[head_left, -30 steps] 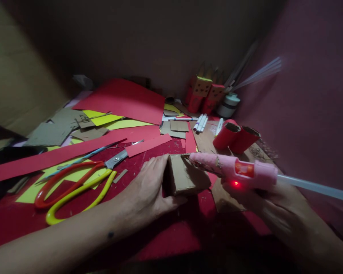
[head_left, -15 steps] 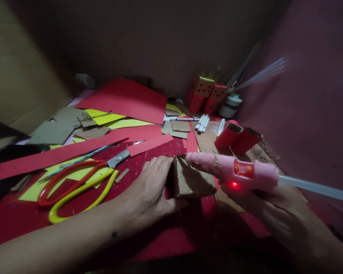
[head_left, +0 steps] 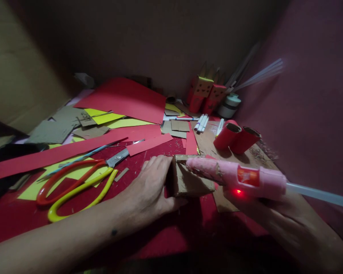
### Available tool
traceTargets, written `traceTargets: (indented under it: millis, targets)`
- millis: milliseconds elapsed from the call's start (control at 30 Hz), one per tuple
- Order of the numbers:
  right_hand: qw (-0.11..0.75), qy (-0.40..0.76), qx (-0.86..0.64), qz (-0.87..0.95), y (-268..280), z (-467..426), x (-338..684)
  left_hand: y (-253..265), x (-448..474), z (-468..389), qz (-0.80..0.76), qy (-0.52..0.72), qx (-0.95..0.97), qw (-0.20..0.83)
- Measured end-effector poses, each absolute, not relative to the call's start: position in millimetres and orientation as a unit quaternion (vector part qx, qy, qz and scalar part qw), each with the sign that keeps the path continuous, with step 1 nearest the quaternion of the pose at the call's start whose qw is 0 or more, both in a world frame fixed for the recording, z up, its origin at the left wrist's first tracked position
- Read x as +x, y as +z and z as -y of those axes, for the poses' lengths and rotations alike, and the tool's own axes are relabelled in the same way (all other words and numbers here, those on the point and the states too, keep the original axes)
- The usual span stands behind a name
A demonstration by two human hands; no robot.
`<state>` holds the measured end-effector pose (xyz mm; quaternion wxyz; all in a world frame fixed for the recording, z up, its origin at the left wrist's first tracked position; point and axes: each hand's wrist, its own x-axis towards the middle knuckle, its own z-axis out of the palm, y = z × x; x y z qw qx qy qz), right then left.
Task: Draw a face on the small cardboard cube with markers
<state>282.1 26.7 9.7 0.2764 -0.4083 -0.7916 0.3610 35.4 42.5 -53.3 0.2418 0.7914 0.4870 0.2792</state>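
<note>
My left hand (head_left: 153, 186) is closed around the left side of a small brown cardboard box (head_left: 193, 184), thumb below and fingers over the far side. In my right hand (head_left: 254, 213) is a pink hot glue gun (head_left: 246, 177), its red light lit and a clear glue stick (head_left: 320, 195) jutting out of its back. The gun's nozzle points left at the box's upper edge; I cannot tell whether it touches. Most of my right hand's fingers are hidden beneath the gun. Left of the box lie scissors (head_left: 118, 156) with red and yellow handles, their blades partly under a red paper strip (head_left: 150, 144).
Two red-wrapped tubes (head_left: 228, 135) stand at the right on a cardboard sheet (head_left: 207, 133). Behind them are white markers (head_left: 201, 123), box figures with drawn faces (head_left: 204, 87) and a white jar (head_left: 230, 105). Red paper (head_left: 125, 101) and cardboard scraps (head_left: 53, 131) cover the back left.
The glue gun has tilted, its back end dropping slightly and shifting right, while the nozzle stays near the box's upper edge. My left hand keeps its hold on the box.
</note>
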Motion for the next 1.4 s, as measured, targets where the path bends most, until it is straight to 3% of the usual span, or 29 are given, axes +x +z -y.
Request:
traceTargets:
  millis: [600, 1133, 1400]
  targets:
    - [0.268, 0.363, -0.437, 0.778, 16.5, -19.7, 279.6, -51.9, 33.8, -41.3, -0.485, 0.282, 0.79, 0.247]
    - [0.203, 0.379, -0.456, 0.779, 15.4, -5.9, 293.7, -55.4, 33.3, -41.5, -0.474, 0.294, 0.798, 0.228]
    - [0.251, 0.366, -0.432, 0.785, 17.8, -12.9, 281.0, -51.4, 34.3, -42.0, -0.479, 0.294, 0.793, 0.236]
